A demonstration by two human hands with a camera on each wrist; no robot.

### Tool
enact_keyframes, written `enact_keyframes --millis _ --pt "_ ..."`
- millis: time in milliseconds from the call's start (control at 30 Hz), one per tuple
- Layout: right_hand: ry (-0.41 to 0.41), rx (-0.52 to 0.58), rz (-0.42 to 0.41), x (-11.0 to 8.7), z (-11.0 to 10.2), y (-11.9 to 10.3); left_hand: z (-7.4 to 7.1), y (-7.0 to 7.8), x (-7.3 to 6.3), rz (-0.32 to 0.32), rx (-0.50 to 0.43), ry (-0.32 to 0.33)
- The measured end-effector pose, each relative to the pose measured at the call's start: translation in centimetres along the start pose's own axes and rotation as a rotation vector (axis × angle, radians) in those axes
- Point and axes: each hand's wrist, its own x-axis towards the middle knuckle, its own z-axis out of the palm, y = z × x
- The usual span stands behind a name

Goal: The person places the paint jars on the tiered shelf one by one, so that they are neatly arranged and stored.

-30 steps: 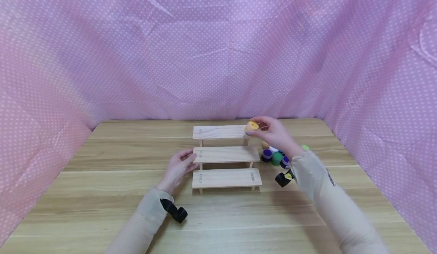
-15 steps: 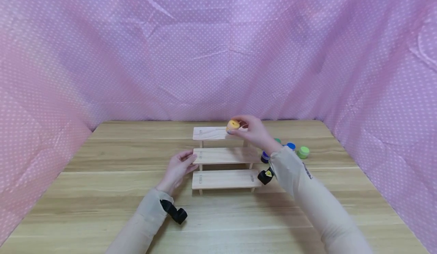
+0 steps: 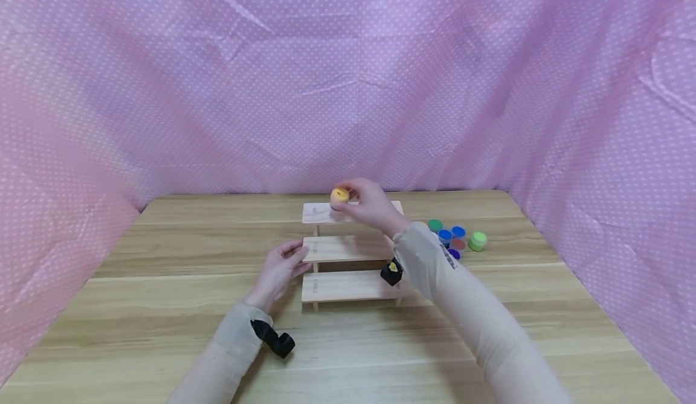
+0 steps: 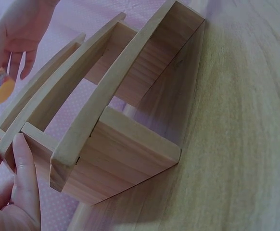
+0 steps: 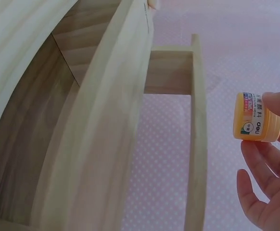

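Jar grp point(image 3: 446, 235) R of stepped shelf point(image 3: 348, 249), both on tbl point(image 3: 163, 283).

The left sleeve point(image 3: 214, 355) and right sleeve point(image 3: 478, 313) are pale beige and softly creased. The left wrist camera point(image 3: 276, 339) is black, with a blunt end; the right wrist camera point(image 3: 389, 275), also black, bears a yellow patch point(image 3: 394, 267). A dark marking point(image 3: 448, 255) runs along the right sleeve.

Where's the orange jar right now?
In the head view, the orange jar is in the right hand, appearing over the left half of the top shelf; the right wrist view shows it apart from the wood.
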Motion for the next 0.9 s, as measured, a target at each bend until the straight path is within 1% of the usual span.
enact_keyframes --millis 133,433,700,900 --pt "-0.010 -0.017 -0.011 0.5 0.7 -0.2 0.0 0.0 0.0 0.002 -0.003 -0.001" --pt "-0.023 -0.037 0.019 1.2 1.7 -0.7 0.3 0.0 0.1 0.002 -0.015 -0.003" --pt "-0.070 -0.023 0.046 1.8 2.6 -0.9 0.1 -0.1 0.0 -0.015 0.001 -0.011" --pt "-0.101 -0.031 0.064 2.0 3.2 -0.9 -0.1 0.2 -0.2 -0.023 -0.015 -0.013"
